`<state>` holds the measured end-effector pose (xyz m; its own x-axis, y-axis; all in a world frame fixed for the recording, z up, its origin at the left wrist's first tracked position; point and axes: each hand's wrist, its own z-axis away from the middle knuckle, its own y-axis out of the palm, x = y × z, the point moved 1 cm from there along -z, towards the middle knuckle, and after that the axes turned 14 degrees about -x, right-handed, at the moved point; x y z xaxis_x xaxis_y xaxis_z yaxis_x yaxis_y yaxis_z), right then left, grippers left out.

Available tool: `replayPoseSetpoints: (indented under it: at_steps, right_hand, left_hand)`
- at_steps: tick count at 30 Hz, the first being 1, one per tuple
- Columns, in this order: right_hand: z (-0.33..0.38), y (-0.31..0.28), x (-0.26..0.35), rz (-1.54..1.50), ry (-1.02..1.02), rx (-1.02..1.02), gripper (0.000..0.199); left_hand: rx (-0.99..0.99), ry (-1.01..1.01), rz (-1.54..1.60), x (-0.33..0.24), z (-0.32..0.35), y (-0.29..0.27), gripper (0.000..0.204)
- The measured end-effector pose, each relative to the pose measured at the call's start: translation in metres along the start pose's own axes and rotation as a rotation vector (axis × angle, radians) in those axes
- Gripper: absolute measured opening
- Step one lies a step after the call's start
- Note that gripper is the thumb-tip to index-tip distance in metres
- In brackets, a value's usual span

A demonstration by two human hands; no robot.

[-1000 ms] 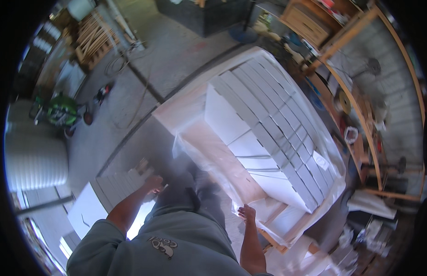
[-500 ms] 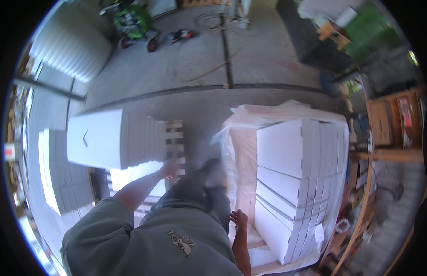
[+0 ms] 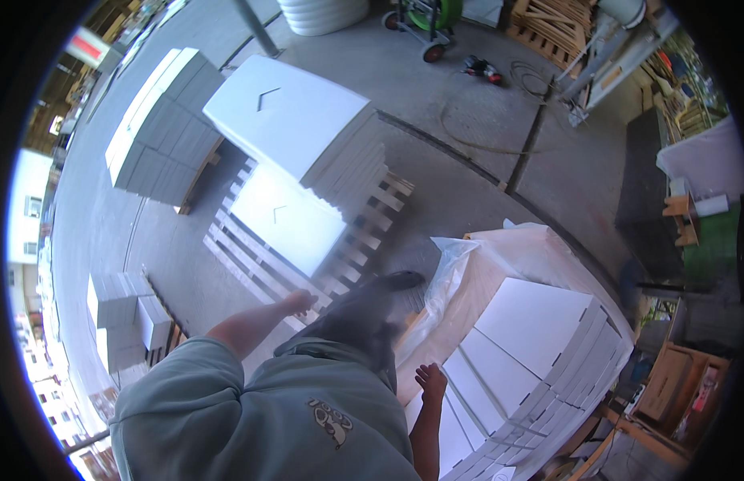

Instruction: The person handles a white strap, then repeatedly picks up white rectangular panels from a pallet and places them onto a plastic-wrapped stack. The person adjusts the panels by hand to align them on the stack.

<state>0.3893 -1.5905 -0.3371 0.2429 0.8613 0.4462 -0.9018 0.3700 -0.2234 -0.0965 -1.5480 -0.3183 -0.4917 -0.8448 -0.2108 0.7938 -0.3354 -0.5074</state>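
Seemingly mid-stride, lower centre: left hand [image 3: 297, 303], grip unclear; right hand [image 3: 432, 380] loosely spread; lifting from the upper-left stack [image 3: 285, 112] would need both.

A white ribbed cylinder [image 3: 324, 14] stood left of the green, metal-framed wheeled machine [image 3: 447, 16]. Right of it lay brown wooden slats [image 3: 551, 30].
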Motion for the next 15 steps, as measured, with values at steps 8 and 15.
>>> replayPoseSetpoints:
  at_steps: [8, 15]
  right_hand:
    - [0.01, -0.039, -0.093, 0.216, 0.14, -0.005, 0.034]
    - [0.003, -0.004, -0.101, 0.373, 0.037, 0.125, 0.034]
  left_hand:
    - [-0.064, -0.204, 0.081, 0.166, 0.086, 0.022, 0.047]
    - [-0.213, -0.287, 0.272, 0.263, 0.096, 0.012, 0.046]
